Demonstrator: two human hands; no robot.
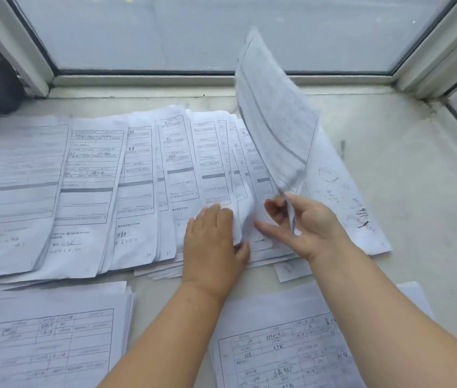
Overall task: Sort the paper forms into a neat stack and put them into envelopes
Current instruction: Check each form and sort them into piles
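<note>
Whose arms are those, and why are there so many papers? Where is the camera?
There is no machine here. The arms belong to a person, and the camera sits on that person's head, looking down, so you see what they see. This is the only picture.

A pale ledge by a window is covered with printed forms. A long row of forms is spread like a fan, and two more piles lie nearer: the left pile and the right pile.

The left hand presses flat on the fanned forms. The right hand pinches the bottom edge of one lifted sheet, which curves up in the air.
</note>
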